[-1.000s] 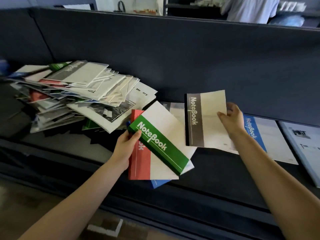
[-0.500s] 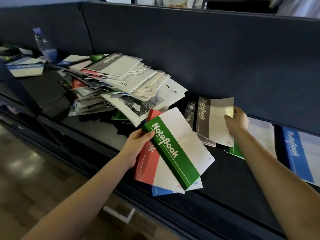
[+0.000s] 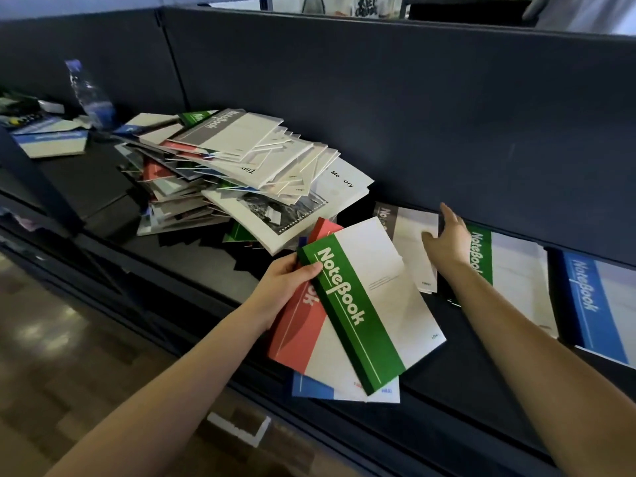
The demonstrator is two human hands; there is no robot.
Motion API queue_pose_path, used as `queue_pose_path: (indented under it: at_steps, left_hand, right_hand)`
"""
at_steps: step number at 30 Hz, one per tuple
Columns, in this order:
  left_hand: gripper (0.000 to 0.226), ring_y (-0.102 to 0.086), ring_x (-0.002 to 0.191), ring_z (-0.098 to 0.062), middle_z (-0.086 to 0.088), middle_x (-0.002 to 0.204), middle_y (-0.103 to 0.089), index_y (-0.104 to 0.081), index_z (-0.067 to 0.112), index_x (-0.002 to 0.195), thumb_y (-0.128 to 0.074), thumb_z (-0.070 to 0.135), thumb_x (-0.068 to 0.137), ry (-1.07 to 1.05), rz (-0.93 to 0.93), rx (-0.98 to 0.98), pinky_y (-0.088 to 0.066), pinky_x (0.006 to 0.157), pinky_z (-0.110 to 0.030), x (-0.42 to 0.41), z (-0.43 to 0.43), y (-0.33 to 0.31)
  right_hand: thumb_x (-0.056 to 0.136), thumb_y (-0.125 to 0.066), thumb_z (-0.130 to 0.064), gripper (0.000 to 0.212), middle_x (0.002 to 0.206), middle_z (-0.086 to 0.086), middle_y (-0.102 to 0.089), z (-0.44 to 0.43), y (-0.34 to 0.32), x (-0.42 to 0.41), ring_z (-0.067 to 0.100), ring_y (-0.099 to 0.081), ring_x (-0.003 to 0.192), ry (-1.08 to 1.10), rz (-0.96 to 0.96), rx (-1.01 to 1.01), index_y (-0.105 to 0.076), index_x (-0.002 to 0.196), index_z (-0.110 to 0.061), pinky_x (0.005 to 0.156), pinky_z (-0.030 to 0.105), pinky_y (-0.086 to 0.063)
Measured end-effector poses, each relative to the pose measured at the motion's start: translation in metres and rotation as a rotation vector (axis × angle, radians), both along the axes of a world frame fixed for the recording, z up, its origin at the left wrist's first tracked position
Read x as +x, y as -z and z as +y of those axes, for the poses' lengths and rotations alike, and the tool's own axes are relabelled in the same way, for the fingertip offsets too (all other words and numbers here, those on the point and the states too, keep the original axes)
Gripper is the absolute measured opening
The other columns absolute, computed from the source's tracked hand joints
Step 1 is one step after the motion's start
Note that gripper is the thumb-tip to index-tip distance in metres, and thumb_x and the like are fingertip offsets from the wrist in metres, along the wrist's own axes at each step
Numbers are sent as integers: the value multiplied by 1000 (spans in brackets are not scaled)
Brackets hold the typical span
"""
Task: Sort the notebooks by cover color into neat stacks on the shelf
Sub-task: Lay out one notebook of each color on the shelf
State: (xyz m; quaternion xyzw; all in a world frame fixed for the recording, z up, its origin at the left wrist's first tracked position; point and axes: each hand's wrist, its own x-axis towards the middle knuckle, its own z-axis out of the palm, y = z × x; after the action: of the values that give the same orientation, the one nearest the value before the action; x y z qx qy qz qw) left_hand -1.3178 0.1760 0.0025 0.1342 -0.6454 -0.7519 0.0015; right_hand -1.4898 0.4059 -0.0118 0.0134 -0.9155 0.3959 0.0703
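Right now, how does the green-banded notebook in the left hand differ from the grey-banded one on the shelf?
The green-banded white notebook is gripped in the left hand, tilted off the dark shelf. The grey-banded white notebook lies flat on it by the open right hand. Bands: green versus grey. Both have white covers.

The grey notebook [image 3: 406,228], earlier gripped aloft by the right hand [image 3: 447,239], now lies flat on the shelf [image 3: 457,356] at the green stack's [image 3: 512,270] 9 o'clock. The hand has opened, fingers straight.
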Motion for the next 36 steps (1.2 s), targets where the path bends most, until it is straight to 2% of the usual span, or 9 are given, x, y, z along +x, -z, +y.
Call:
queue_pose_path:
  at_steps: [4, 8, 11, 15, 19, 22, 28, 31, 36]
  left_hand:
    - [10, -71, 73, -17, -1, 82, -75, -66, 14, 99, -58, 14, 93, 41, 30, -15, -55, 61, -24, -13, 18, -3]
    - [12, -72, 75, -18, -4, 89, -75, -66, 18, 102, -61, 23, 92, 35, 66, 11, -57, 64, -26, -33, 48, -5]
    - [8, -70, 67, -9, 3, 82, -73, -65, 23, 96, -60, 28, 93, 37, 86, -2, -54, 58, -21, -50, 74, -6]
    - [25, -71, 74, -17, 5, 80, -74, -64, 22, 98, -66, 40, 80, 118, 79, 14, -53, 68, -30, -67, 110, -7]
    - [27, -68, 60, -5, 5, 83, -69, -56, 21, 113, -63, 10, 89, 260, 100, 34, -51, 50, -16, -73, 137, -6]
    - [40, -69, 65, -5, 3, 95, -68, -52, 24, 124, -62, 6, 89, 296, 95, 47, -51, 50, -16, -76, 145, -8]
    - [47, -67, 93, -19, 2, 108, -68, -53, 27, 130, -65, 12, 87, 202, 95, 67, -50, 65, -27, -79, 122, -9]
    - [52, -65, 99, -21, 0, 114, -66, -50, 27, 136, -66, 14, 87, 132, 79, 94, -50, 71, -32, -79, 102, -9]
    - [46, -67, 94, -20, 3, 105, -69, -56, 28, 130, -65, 15, 87, 57, 79, 81, -49, 66, -33, -75, 76, -10]
  right_hand:
    - [98, -47, -33, 37, 119, 7, -63, 11, -18, 20, 26, -58, 109, -67, -27, -150, -58, 126, -10, 92, 27, -42]
    - [93, -39, -57, 56, 121, -4, -58, 37, -35, 57, 21, -54, 116, -201, -245, -325, -53, 133, -20, 103, 42, -42]
    - [92, -54, -45, 45, 108, -5, -61, 63, -36, 75, 18, -60, 101, -223, -277, -202, -46, 132, -25, 86, 37, -51]
    - [86, -69, -30, 48, 107, 1, -65, 106, -34, 87, 15, -66, 88, -99, -305, -306, -44, 126, -24, 70, 29, -56]
    - [85, -71, -28, 40, 108, -1, -65, 142, -25, 89, 19, -66, 92, 81, -165, -285, -48, 117, -23, 77, 38, -57]
    - [84, -72, -24, 29, 102, 3, -67, 161, -15, 87, 26, -67, 92, 185, -100, -361, -47, 98, -31, 82, 50, -55]
    - [88, -66, -14, 34, 108, 7, -64, 182, -12, 76, 27, -64, 93, 333, -74, -299, -45, 114, -17, 83, 46, -54]
    - [86, -66, -15, 45, 112, 9, -65, 182, -13, 63, 28, -65, 92, 356, -94, -239, -50, 127, -12, 80, 41, -55]
    - [83, -63, -9, 37, 110, 10, -68, 161, -9, 41, 25, -61, 87, 319, -82, -77, -59, 120, -12, 68, 27, -42]
